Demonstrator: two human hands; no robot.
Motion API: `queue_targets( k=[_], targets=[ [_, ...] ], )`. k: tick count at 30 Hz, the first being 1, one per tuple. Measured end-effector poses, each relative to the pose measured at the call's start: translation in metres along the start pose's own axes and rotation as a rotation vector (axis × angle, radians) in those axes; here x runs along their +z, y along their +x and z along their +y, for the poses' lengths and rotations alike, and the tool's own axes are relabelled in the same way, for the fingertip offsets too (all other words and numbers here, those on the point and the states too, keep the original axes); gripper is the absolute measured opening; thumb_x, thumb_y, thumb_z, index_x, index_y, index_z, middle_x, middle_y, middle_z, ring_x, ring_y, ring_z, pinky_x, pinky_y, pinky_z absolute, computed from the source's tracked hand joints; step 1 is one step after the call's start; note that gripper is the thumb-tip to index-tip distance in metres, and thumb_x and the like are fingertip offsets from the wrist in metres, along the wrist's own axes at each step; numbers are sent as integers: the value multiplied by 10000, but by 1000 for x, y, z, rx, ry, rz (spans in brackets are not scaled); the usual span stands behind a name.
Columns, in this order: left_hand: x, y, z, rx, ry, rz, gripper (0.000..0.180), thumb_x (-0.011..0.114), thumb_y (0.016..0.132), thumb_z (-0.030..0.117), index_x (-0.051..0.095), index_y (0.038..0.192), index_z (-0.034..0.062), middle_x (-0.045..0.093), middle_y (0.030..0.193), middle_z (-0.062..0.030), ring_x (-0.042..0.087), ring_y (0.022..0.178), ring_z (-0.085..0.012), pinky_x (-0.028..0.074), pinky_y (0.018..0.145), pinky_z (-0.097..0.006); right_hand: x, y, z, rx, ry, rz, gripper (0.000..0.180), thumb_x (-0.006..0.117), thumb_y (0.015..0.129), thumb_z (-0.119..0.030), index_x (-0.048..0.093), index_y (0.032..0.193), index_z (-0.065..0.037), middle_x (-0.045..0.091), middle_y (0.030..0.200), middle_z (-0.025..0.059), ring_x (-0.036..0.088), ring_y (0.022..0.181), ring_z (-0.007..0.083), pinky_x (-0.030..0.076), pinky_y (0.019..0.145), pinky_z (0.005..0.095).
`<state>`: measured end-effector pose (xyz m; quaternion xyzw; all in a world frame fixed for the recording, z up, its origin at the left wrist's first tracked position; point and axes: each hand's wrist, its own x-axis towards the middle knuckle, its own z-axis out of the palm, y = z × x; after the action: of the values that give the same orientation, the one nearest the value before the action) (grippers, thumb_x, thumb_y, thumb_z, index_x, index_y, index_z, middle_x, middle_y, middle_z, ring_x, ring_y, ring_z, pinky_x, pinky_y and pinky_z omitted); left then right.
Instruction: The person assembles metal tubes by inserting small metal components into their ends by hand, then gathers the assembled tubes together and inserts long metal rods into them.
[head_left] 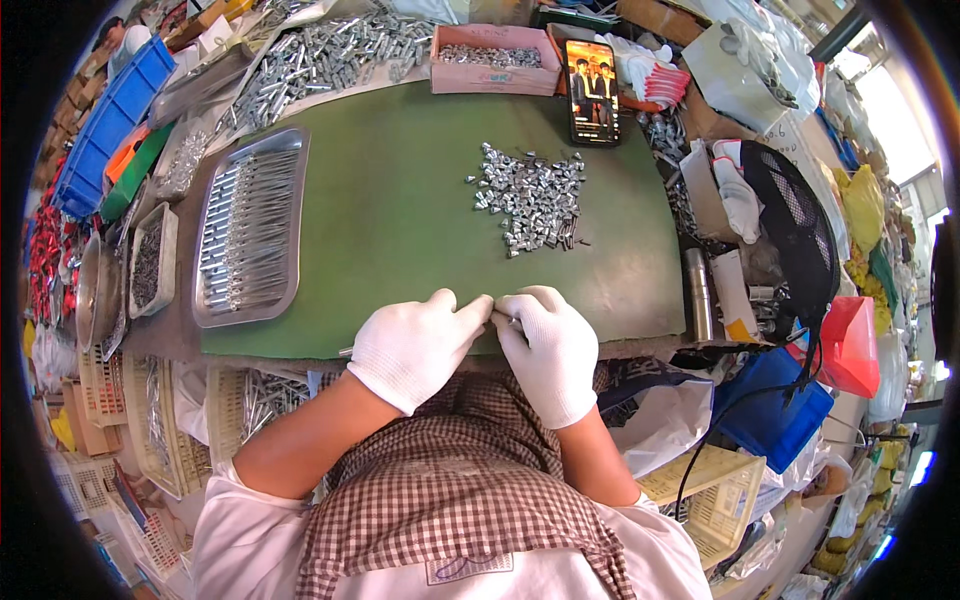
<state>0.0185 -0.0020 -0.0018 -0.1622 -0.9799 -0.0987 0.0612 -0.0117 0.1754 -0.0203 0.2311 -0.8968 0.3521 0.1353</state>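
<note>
Both my hands wear white knit gloves and meet at the near edge of the green work mat [380,200]. My left hand [420,345] is closed round a thin metal rod [346,352], whose end shows past the wrist side; the rest is hidden in the glove. The fingers of my right hand [550,350] are pinched at the left fingertips, round a small metal piece [514,322] that is mostly covered. Farther up the mat lies a loose pile of small silver metal fittings [530,198]. A steel tray [297,240] on the left holds a row of metal rods with thin wire ends.
A pink box [495,80] of small parts stands at the back, beside a heap of metal tubes [335,50]. A propped phone [592,92] is at the back right. A black mesh fan guard [790,220] and a steel cylinder [698,295] stand right; a parts basket [150,262] sits left.
</note>
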Motion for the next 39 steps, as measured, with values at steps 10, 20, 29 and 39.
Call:
queue_targets(
  k=[10, 20, 29, 39],
  targets=[
    [2, -1, 4, -50, -35, 37, 250, 687, 898, 309, 685, 1124, 202, 589, 775, -39, 651, 589, -241, 539, 521, -372, -3, 5, 4, -24, 43, -52, 146, 748, 806, -126, 674, 927, -95, 663, 911, 80, 664, 768, 290, 530, 671, 395],
    [3, -3, 4, -67, -88, 67, 226, 689, 892, 315, 677, 1096, 218, 579, 771, -37, 653, 595, -251, 538, 521, -381, -20, 19, 2, 75, 126, -41, 90, 735, 824, -86, 679, 895, -81, 667, 885, 93, 685, 746, 278, 532, 665, 357],
    [2, -2, 4, -116, -82, 30, 227, 698, 883, 314, 683, 1094, 233, 586, 785, -35, 654, 604, -261, 545, 536, -383, -28, 22, 5, 42, 48, -154, 173, 759, 802, -124, 715, 964, -80, 675, 972, 93, 699, 791, 255, 543, 699, 362],
    [2, -11, 2, -116, -146, 121, 253, 714, 873, 297, 700, 1117, 231, 581, 784, -29, 649, 600, -243, 533, 538, -367, -23, 16, -2, 176, 274, -109, 133, 725, 814, -27, 662, 924, -66, 687, 881, 58, 600, 617, 156, 506, 614, 283]
  ],
)
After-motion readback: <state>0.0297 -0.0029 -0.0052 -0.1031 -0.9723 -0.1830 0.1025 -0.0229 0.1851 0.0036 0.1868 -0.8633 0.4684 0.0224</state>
